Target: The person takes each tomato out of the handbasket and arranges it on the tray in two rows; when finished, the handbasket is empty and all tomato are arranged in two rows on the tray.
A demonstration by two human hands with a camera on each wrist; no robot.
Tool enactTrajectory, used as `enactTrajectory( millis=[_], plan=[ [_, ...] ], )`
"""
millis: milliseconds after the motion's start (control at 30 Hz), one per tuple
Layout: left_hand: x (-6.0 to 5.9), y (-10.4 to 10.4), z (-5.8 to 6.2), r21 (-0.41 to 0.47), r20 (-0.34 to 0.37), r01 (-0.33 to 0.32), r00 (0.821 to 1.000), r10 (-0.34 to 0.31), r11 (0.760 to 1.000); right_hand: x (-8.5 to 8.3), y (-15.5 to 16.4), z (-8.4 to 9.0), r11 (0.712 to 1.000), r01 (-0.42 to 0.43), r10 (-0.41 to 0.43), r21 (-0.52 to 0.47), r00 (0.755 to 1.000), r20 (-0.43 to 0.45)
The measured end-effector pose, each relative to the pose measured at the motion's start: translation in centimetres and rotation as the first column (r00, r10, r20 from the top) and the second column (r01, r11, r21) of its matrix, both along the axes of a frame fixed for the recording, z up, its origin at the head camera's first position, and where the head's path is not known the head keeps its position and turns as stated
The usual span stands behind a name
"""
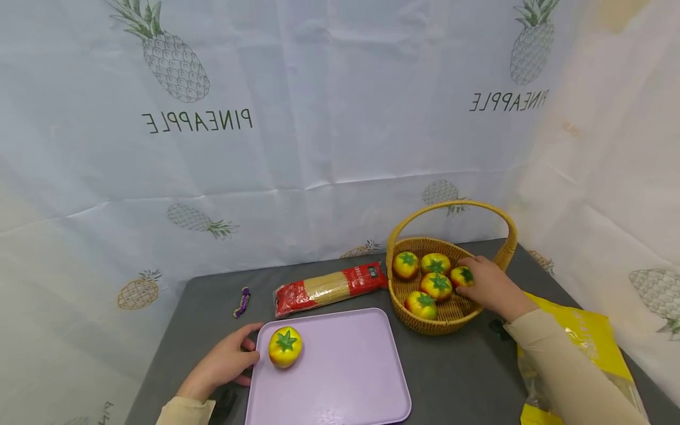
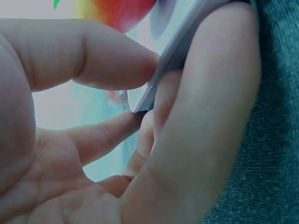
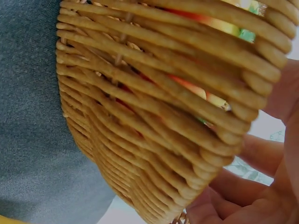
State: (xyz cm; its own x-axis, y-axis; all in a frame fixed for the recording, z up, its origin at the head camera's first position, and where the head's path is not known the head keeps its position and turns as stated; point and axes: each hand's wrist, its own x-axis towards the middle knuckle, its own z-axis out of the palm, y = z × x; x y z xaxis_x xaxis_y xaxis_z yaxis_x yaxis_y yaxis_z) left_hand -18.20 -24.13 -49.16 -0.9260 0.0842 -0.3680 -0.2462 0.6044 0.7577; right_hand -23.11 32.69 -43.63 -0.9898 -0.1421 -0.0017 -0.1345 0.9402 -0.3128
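From the head camera, the left hand (image 1: 223, 363) grips the left edge of a lilac tray (image 1: 345, 378) on the grey tabletop (image 1: 457, 372), thumb over the rim and fingers curled beneath it; a yellow-and-red toy tomato (image 1: 285, 347) sits on the tray just beside that thumb. The right hand (image 1: 491, 286) reaches into a wicker basket (image 1: 451, 321) with a hoop handle, its fingers closed around the rightmost toy tomato (image 1: 462, 275); four more toy tomatoes (image 1: 437, 285) lie clustered in the basket to its left. A packet of spaghetti (image 1: 329, 287) lies behind the tray, a small purple object (image 1: 242, 301) to its left, and a yellow plastic bag (image 1: 584, 336) under the right forearm. A white pineapple-print cloth (image 1: 319, 118) hangs behind. The left wrist camera shows the tray's edge (image 2: 154, 84) pinched between thumb (image 2: 93, 56) and fingers (image 2: 196, 121), with a blurred red part of the tomato above. The right wrist camera is filled by the basket's woven wall (image 3: 154, 121), red and yellow fruit glimpsed through the gaps, and curled fingers (image 3: 252, 154) at the right; their hold cannot be told from here.
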Motion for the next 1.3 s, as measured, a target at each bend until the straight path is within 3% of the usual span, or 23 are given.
enactTrajectory(
  millis=[633, 1300],
  plan=[
    [0.1, 0.4, 0.3, -0.022, 0.015, -0.016, 1.000, 0.017, 1.000, -0.2, 0.3, -0.8, 0.999, -0.010, 0.012, 0.044, 0.999, -0.032],
    [0.0, 0.4, 0.3, -0.027, 0.017, -0.022, 1.000, 0.022, 0.999, 0.3, -0.1, 0.6, 0.998, -0.014, 0.019, 0.062, 0.997, -0.077]
  ],
)
